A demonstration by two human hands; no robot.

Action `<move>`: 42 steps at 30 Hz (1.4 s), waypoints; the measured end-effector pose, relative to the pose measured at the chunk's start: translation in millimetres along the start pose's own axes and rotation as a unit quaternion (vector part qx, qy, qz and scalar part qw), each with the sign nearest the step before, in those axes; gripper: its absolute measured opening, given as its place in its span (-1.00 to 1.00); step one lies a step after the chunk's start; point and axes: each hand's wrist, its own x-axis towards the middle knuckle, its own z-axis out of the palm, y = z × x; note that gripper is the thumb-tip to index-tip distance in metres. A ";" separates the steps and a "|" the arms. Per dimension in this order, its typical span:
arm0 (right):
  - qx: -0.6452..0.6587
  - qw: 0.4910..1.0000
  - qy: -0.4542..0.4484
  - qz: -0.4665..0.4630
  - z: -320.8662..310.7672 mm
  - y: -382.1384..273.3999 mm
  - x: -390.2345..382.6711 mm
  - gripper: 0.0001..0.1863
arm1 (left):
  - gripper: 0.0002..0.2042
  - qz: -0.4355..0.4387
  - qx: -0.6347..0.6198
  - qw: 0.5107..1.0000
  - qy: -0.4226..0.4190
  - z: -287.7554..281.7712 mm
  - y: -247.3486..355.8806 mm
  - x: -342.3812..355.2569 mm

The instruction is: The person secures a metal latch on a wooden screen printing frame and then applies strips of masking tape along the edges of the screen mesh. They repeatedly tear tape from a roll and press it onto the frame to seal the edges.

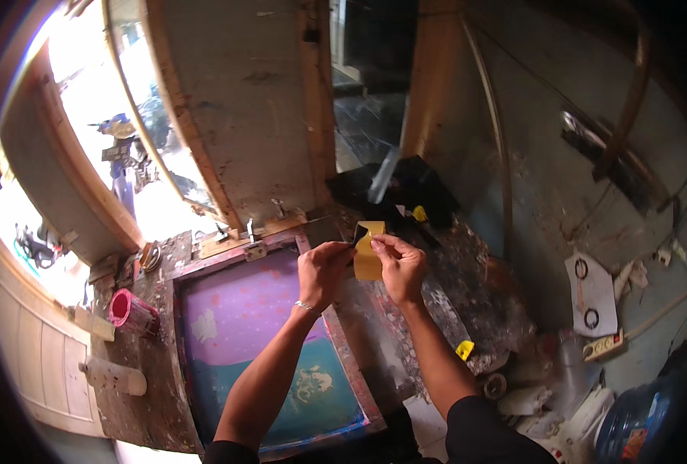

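Above the right side of the bench, I hold a mustard-brown strip (368, 266) that looks like packing tape, hanging upright between my hands. My left hand (323, 269) is closed in a pinch at its left edge, where a dark patch shows. Thumb and fingers of my right hand (402, 268) pinch the strip near its top right. A screen-printing frame (345, 352), its mesh purple at the far part and teal at the near part, lies under my left forearm. Metal clamps (252, 238) stand along the frame's far edge.
A pink-stained tub (133, 312) and a cloudy plastic bottle (114, 377) stand left of the frame. Yellow scraps (465, 350) lie on the paint-spattered bench. Black cloth (421, 185) sits at the back. At right are a power strip (604, 346) and a blue water jug (629, 421).
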 end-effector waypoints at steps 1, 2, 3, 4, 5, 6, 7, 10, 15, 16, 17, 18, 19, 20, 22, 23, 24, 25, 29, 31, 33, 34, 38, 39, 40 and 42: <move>0.025 0.999 0.007 0.029 -11.1 2.6 -5.6 -0.86 | -0.82 0.016 -0.015 1.000 0.020 7.2 0.1 -5.1; 0.025 0.998 0.041 0.036 -21.9 6.6 -9.3 -0.86 | -0.82 0.002 -0.016 1.000 0.023 12.7 -0.3 -5.4; 0.029 0.997 0.062 0.043 -34.0 10.5 -12.5 -0.86 | -0.82 -0.020 -0.002 1.000 0.018 15.8 -0.6 -3.6; 0.024 0.992 0.095 0.074 -44.7 15.7 -13.8 -0.86 | -0.83 -0.047 0.026 0.998 0.018 20.6 -0.7 0.2; 0.017 0.992 0.095 0.079 -55.2 20.5 -17.2 -0.86 | -0.86 0.008 0.094 0.995 0.003 26.4 -0.3 8.5; 0.026 0.993 0.083 0.074 -63.0 26.2 -18.6 -0.86 | -0.86 0.052 0.095 0.994 -0.002 33.9 0.5 19.2; 0.028 0.993 0.087 0.078 -71.1 31.9 -19.8 -0.85 | -0.87 0.084 0.108 0.991 -0.001 46.0 1.8 29.9; 0.009 0.991 0.097 0.086 -92.6 48.4 -19.1 -0.85 | -0.89 0.169 0.097 0.980 0.028 78.3 5.2 60.3; 0.017 0.983 0.130 0.132 -118.6 62.1 -19.0 -0.85 | -0.86 0.216 0.190 0.953 0.091 77.5 -18.2 129.0; 0.013 0.976 0.139 0.165 -122.1 62.4 -19.7 -0.85 | -0.84 0.163 0.240 0.957 0.018 80.4 -29.1 134.4; 0.035 0.980 0.131 0.143 -123.7 62.6 -19.5 -0.85 | -0.83 0.143 0.278 0.950 -0.029 84.8 -39.4 140.0; 0.054 0.979 0.132 0.144 -125.4 61.5 -20.0 -0.85 | -0.82 0.123 0.315 0.938 -0.075 89.6 -48.6 141.3; 0.073 0.978 0.133 0.145 -126.4 60.3 -19.7 -0.86 | -0.71 0.038 0.379 0.908 -0.175 98.8 -54.7 143.5; 0.080 0.977 0.128 0.152 -126.8 58.4 -20.1 -0.86 | -0.68 0.087 0.379 0.902 -0.187 104.0 -59.4 136.6; 0.100 0.976 0.113 0.157 -128.2 53.6 -20.6 -0.86 | -0.63 0.153 0.375 0.882 -0.238 108.7 -59.6 110.1; 0.086 0.976 0.115 0.162 -129.0 50.7 -21.4 -0.86 | -0.60 0.176 0.301 0.907 -0.237 109.3 -54.8 96.7; 0.083 0.977 0.111 0.161 -129.4 47.5 -22.3 -0.86 | -0.59 0.146 0.217 0.930 -0.257 104.8 -47.9 80.7; 0.081 0.977 0.114 0.161 -128.7 43.8 -24.3 -0.86 | -0.57 0.153 0.120 0.945 -0.261 99.9 -39.2 68.5; 0.092 0.977 0.084 0.172 -121.8 29.9 -35.6 -0.86 | -0.56 0.305 0.278 0.895 -0.169 79.3 -10.4 52.3; 0.114 0.974 0.077 0.179 -117.4 23.8 -40.9 -0.85 | -0.58 0.199 0.206 0.940 -0.187 72.6 -6.8 56.7; 0.125 0.973 0.076 0.177 -115.3 17.9 -45.0 -0.84 | -0.64 0.204 0.224 0.940 -0.156 70.3 -10.2 64.7; 0.121 0.974 0.073 0.176 -115.5 14.9 -47.4 -0.84 | -0.69 0.189 0.203 0.948 -0.154 69.9 -13.7 67.7; 0.130 0.976 0.078 0.159 -121.9 1.6 -58.2 -0.84 | -0.87 0.145 0.194 0.963 -0.115 67.7 -23.6 83.6; 0.093 0.980 0.081 0.154 -124.4 -1.6 -61.1 -0.84 | -0.88 0.150 0.215 0.959 -0.111 67.4 -23.9 90.1; 0.085 0.979 0.086 0.165 -127.2 -4.7 -64.6 -0.85 | -0.89 0.143 0.242 0.952 -0.122 67.0 -23.6 96.2; 0.095 0.978 0.091 0.161 -133.4 -10.5 -70.2 -0.85 | -0.90 0.180 0.274 0.940 -0.090 68.8 -20.7 108.1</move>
